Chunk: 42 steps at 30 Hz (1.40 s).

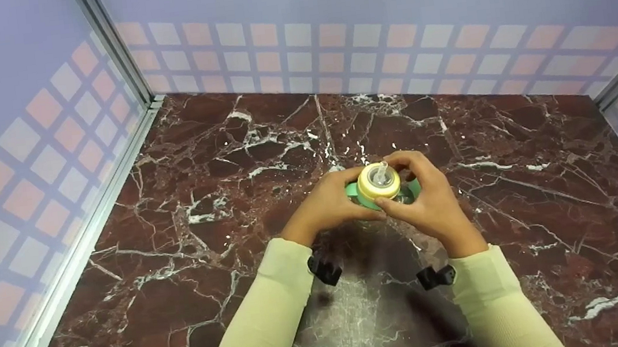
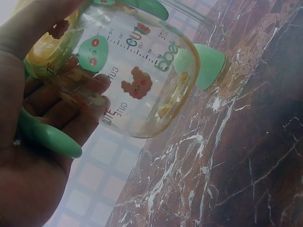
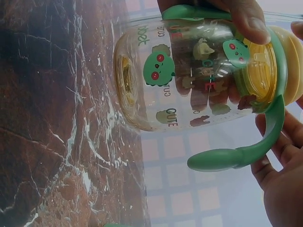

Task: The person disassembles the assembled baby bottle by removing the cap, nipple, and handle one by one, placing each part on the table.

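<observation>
A clear baby bottle [image 1: 378, 184] with a yellow collar, a clear spout and green side handles is held over the table between both hands. Cartoon faces and measuring marks cover its see-through body [image 2: 137, 80], which looks empty. My left hand [image 1: 332, 200] grips the bottle's body, its fingers showing through the clear wall in both wrist views. The right hand [image 1: 428, 200] has its thumb and fingers about the yellow collar [image 1: 378, 182]. One green handle [image 3: 236, 156] juts out between the hands. Standing on the table beyond the bottle is a light green rounded piece [image 2: 208, 66], partly covered by it.
The table [image 1: 228, 182] has a dark red marbled top with white veins. Checked panels [image 1: 300, 46] stand along its back and sides, with metal posts [image 1: 110, 39] at the corners. Black wrist cameras [image 1: 326, 269] hang by both sleeves.
</observation>
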Tool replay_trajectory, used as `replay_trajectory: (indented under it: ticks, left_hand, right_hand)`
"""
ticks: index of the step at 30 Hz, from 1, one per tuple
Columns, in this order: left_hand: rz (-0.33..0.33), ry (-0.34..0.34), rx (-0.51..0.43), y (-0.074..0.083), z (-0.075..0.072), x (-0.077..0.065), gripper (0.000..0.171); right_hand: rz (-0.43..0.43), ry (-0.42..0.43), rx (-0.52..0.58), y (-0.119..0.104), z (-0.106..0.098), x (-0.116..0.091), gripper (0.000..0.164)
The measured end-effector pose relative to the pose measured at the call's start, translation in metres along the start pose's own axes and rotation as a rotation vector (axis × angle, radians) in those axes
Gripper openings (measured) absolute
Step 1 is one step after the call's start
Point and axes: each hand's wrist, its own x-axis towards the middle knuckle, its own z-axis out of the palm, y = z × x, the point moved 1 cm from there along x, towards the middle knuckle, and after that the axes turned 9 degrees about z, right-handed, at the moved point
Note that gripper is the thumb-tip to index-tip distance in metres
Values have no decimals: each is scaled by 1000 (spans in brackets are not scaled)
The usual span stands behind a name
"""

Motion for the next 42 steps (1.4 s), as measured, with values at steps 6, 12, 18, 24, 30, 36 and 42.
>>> replay_trajectory:
  ticks: [6,12,18,24,30,36,42]
  left_hand:
    - [-13,5,-4,-1,1,0,68]
    - [-1,3,-4,0,1,1,69]
    - [-12,-11,1,1,1,1,70]
    - [-41,-11,-17,2,2,1,70]
    - [-34,-6,-16,4,1,0,70]
    - [7,-3,-26,3,0,-2,70]
    - [8,-5,-30,3,1,-2,72]
  right_hand:
    - [69,25,-47,0,1,1,63]
    - [76,27,-73,-1,2,1,60]
    - [66,20,-70,-3,1,1,58]
    - [69,3,-41,-2,0,0,54]
    - [82,-7,-8,-2,-1,0,51]
    - [76,-18,15,-9,-1,-2,52]
    - [33,-19,20,-2,-1,-1,52]
